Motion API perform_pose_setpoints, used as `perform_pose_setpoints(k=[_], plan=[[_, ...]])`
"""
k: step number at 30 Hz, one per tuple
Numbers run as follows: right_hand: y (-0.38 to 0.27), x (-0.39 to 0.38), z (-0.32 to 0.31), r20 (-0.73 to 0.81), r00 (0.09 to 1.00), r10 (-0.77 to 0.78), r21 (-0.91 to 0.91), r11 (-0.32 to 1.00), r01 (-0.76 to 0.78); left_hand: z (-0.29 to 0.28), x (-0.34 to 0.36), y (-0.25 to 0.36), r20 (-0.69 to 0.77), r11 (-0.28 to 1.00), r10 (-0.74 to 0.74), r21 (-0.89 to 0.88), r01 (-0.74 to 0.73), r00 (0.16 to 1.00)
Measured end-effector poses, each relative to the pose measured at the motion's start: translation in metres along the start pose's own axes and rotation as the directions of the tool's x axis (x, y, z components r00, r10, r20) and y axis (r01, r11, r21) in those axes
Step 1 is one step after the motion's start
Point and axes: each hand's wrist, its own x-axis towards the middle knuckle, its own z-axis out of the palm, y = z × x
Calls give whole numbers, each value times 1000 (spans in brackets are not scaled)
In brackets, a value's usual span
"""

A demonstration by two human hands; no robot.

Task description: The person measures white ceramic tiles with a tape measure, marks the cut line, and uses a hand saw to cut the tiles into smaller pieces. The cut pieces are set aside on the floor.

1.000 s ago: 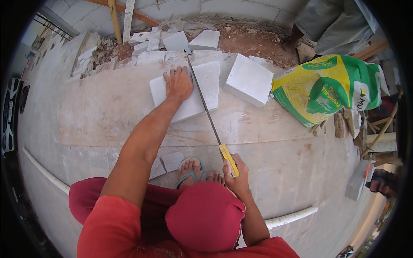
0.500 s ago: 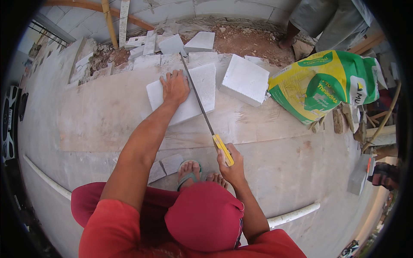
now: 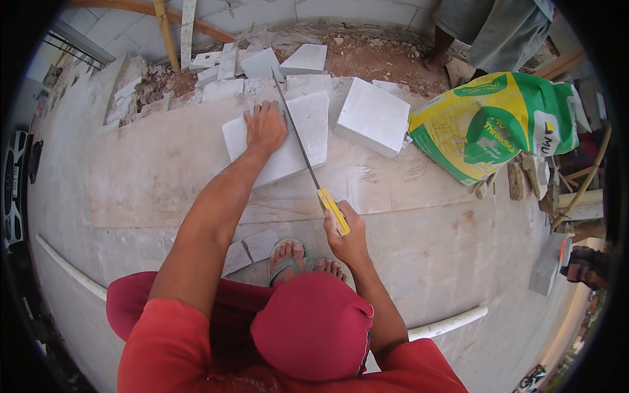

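Observation:
A white lightweight concrete block (image 3: pixel 309 124) lies on a dusty board (image 3: pixel 157 170) in front of me. My left hand (image 3: pixel 266 128) presses flat on its left part, fingers pointing away from me. In my right hand (image 3: pixel 347 232) is the yellow handle of a hand saw (image 3: pixel 299 141). Its long thin blade runs across the block, just right of my left hand, with the tip past the far edge. How deep the blade sits in the block I cannot tell. Another white block (image 3: pixel 373 118) rests close by on the right.
A green and yellow bag (image 3: pixel 481 131) stands to the right. Cut block pieces (image 3: pixel 304 60) lie along the far edge by reddish soil (image 3: pixel 370 62). Someone in grey shorts (image 3: pixel 508 36) stands far right. Small grey pieces (image 3: pixel 252 252) lie near my feet; a white pipe (image 3: pixel 452 324) lies on the floor.
My right hand and the saw have moved a short way forward and left, so the blade tip reaches farther past the block. My left hand stays on the block.

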Motion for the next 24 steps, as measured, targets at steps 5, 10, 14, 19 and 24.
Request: perform_pose_setpoints(k=[5,10,14,19,24], plan=[[1,-39,-10,15,997,72,57,996,-73,-1,0,-4,28,999,-43,-27,43,999],[0,-119,-51,-13,997,76,-2,997,-76,1,-2,-11,-35,998,-52,21,53,998],[-2,-8,-7,19,999,43,51,998,-44,5,2,-5,-13,1000,-17,-26,17,1000],[-7,-26,-6,13,998,68,78,995,-69,4,-3,-3,0,997,-49,-52,49,999],[12,-125,-44,-2,991,131,56,990,-130,4,-4,-14,-36,999,-36,-15,36,999]])
